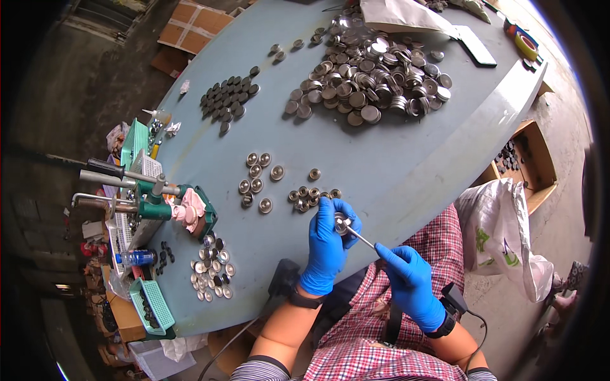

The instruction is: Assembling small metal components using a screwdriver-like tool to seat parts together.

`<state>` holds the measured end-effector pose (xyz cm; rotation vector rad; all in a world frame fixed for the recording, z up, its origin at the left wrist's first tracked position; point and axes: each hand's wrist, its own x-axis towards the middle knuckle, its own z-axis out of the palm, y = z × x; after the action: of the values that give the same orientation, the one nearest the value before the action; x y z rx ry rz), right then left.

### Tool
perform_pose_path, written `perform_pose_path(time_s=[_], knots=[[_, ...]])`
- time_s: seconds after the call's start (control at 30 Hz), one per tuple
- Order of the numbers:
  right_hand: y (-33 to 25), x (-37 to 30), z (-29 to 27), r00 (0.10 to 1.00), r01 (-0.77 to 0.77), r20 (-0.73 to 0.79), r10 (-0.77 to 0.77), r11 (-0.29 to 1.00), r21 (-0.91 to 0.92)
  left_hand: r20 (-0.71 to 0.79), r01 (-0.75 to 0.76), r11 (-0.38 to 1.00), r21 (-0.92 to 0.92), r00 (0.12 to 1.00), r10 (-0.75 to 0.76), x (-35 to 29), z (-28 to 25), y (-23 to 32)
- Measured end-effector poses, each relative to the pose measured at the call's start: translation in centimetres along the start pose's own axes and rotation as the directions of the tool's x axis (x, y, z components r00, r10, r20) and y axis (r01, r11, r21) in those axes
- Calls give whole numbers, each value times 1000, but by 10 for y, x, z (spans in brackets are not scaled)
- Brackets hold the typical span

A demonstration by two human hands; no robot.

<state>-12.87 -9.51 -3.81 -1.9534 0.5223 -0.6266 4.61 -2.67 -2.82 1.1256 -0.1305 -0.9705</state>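
A broad grey-blue table [381, 165] spreads beneath and beyond the fingers. Far ahead of the fingertips rises a large heap of round silver metal caps [368, 82]. Behind the right-hand fingers, off to their right, hangs a white plastic bag with green print [502, 228], and farther out on that side is an open brown cardboard box [541, 152] holding black pieces. Well to the left of the fingers stands a green metal bench tool [152, 206] with long handles and a pink cloth. Ahead and to the left lies a patch of flat dark discs [229, 95]. Nearest, just past the left fingertips and partly covered by them, sits a cluster of small ringed metal cups [303, 191].

The left blue-gloved hand [330, 244] points away from the body, its fingers and thumb pinching a shallow round silver metal cup [338, 227], open side up. The right blue-gloved hand [413, 286], lower and nearer the body, slants inward, its fingers curled around a slim silver metal rod [361, 235]; the rod's tip meets the cup between the left fingers.
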Motion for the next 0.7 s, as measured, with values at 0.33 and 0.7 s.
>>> perform_pose_path(time_s=[0.33,0.7], knots=[[0,40,4,768,-639,469,437,470,609,-144,-308,596,741,795,590,-25,-79,9],[-39,54,-5,605,-709,717,346,-177,683,115,308,-382,871,629,769,-72,-176,60]])
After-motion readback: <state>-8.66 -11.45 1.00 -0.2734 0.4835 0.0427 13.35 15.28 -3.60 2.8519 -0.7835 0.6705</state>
